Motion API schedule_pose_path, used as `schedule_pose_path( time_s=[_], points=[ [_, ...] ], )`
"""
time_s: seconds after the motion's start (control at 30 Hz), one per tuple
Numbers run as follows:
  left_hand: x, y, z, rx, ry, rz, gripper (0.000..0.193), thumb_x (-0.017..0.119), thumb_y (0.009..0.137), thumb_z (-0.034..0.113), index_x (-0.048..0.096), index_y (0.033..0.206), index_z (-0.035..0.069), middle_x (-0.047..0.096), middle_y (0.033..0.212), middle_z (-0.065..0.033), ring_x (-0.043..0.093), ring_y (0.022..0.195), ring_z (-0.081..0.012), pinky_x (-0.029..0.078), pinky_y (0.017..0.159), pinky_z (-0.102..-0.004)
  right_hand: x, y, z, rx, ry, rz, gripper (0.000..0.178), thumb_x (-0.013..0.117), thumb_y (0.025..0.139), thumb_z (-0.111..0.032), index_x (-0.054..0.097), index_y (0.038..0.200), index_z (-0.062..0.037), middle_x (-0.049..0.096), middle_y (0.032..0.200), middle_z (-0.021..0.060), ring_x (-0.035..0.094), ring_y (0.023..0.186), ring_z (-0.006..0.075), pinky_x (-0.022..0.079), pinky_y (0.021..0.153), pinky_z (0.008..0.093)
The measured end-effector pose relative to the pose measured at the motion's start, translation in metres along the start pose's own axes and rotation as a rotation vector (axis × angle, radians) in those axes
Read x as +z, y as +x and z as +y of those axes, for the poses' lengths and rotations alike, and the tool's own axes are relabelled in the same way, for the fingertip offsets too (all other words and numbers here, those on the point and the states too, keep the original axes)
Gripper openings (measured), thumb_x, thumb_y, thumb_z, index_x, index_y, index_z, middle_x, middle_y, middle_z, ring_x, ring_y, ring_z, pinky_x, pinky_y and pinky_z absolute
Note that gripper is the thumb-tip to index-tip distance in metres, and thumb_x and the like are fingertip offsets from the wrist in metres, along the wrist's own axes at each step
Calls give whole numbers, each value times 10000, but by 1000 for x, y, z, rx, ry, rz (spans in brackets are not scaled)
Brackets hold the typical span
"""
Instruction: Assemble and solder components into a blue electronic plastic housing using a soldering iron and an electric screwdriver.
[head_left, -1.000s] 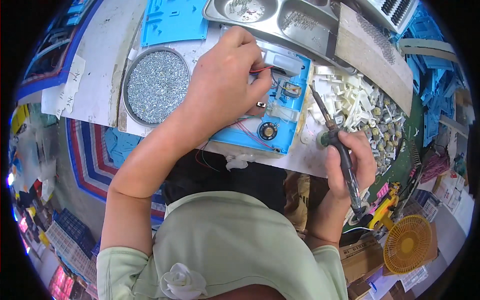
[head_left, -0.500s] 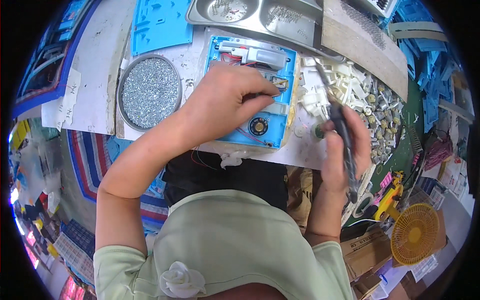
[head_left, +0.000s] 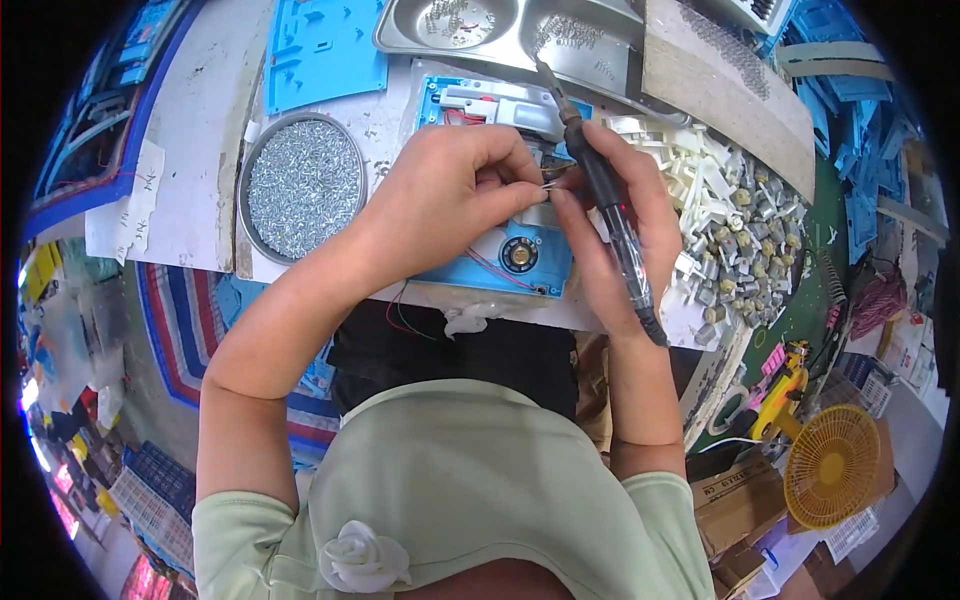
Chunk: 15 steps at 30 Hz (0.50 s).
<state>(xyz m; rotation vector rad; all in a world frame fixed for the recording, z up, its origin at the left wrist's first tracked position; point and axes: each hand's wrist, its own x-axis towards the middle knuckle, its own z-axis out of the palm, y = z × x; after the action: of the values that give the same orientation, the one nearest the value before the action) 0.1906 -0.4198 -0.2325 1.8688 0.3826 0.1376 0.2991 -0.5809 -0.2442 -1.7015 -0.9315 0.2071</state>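
Note:
A blue plastic housing (head_left: 477,277) lies on the bench in front of me, with a small round speaker (head_left: 519,255), red wires and a grey battery-box-like part (head_left: 512,108) inside. Over its middle, my left hand (head_left: 462,190) is closed in a pinch; thin pale ends, like wire, show at its fingertips. My right hand (head_left: 632,215) holds a soldering iron (head_left: 603,180) with a dark and see-through handle, its metal tip pointing up and away. The right thumb and a finger meet the left fingertips at those thin ends. Both hands hide the housing's middle.
Left of the housing stands a round metal bowl (head_left: 302,187) of small screws. A steel compartment tray (head_left: 585,50) sits behind it. White plastic parts (head_left: 690,170) and small motors (head_left: 750,240) pile up at right. Another blue panel (head_left: 325,55) lies at the back left.
My right hand has moved left with the soldering iron, up to the left fingertips. The iron's tip now sits farther left and away. My left hand stays almost in place.

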Motion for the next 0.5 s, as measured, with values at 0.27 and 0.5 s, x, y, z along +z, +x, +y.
schedule_pose_path(
  time_s=[0.27, 0.5],
  points=[
    [0, 0, -4, 162, 94, -34, 66, 701, 899, 42, 668, 943, 5, 616, 779, -37, 555, 686, -112, 448, 620, -277, -11, -12, -4, -182, -172, 32, 462, 778, 784, 30, 674, 1232, -14, 679, 987, 147, 669, 826, 252, 538, 768, 343],
    [-4, -7, -8, 482, 304, -76, 112, 686, 844, 13, 624, 933, 39, 586, 1045, -74, 611, 831, -255, 493, 700, -326, -91, -48, -17, -64, 125, -63, 338, 779, 768, -30, 693, 1084, 55, 697, 911, 167, 656, 781, 246, 504, 708, 335]
  ],
)
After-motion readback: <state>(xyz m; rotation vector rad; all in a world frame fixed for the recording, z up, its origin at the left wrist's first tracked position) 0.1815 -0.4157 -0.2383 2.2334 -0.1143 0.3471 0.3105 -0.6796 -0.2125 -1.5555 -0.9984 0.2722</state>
